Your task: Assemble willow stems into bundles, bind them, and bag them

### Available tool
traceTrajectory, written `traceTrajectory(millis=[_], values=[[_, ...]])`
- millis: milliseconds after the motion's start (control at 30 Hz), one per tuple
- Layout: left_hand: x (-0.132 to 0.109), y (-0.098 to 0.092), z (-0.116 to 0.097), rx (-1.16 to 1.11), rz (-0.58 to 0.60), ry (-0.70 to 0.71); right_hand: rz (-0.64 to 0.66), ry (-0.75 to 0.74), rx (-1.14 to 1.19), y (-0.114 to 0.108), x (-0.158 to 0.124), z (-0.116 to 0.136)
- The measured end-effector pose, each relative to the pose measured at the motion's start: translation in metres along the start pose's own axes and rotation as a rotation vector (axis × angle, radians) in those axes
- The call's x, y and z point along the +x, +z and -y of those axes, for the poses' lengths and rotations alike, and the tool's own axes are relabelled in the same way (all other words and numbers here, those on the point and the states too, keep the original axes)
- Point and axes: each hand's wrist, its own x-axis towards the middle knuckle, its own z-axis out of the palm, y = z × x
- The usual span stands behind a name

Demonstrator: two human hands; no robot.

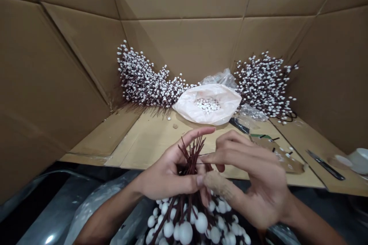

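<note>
My left hand [169, 172] is wrapped round a bundle of dark red-brown berry stems [192, 157], its index finger stretched out behind them. Their cut ends point up, and the white berries [185, 231] hang below my hands, close to me. My right hand [253, 176] is at the right side of the bundle, fingers bent and pinched near the stems. A thin dark strand seems to run from its fingertips to the bundle; its kind is not clear. Tan tape [220, 185] covers the right thumb, whose tip is close to the left thumb.
Piles of white-berry stems stand at the back left [149, 80] and back right [264, 84]. Between them lies an open white bag [189, 103] of loose white berries. A utility knife [326, 165] and a tape roll [359, 160] lie at right. Cardboard walls [184, 46] surround the table.
</note>
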Motion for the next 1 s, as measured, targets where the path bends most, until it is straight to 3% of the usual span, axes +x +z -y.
traceTrajectory(millis=[133, 200, 367, 533, 733, 900, 1000], values=[[0.0, 0.004, -0.001, -0.072, -0.028, -0.06, 0.014, -0.136, -0.116, -0.003, -0.002, -0.003], [0.001, 0.005, 0.0, -0.096, 0.002, -0.064, 0.014, -0.117, -0.054, -0.004, -0.004, -0.006], [0.001, 0.003, 0.008, -0.084, 0.061, 0.003, 0.049, 0.097, 0.409, -0.01, -0.001, -0.012], [0.0, 0.002, 0.012, -0.033, 0.06, 0.041, 0.092, 0.438, 0.767, -0.015, 0.006, -0.014], [-0.003, 0.006, 0.014, 0.005, 0.032, 0.083, 0.115, 0.661, 0.962, -0.013, 0.007, -0.019], [-0.009, 0.004, 0.01, 0.109, -0.011, 0.05, 0.28, 0.766, 1.032, -0.019, 0.01, -0.024], [-0.012, 0.002, 0.005, 0.179, -0.007, 0.061, 0.294, 0.836, 1.113, -0.026, 0.013, -0.024]])
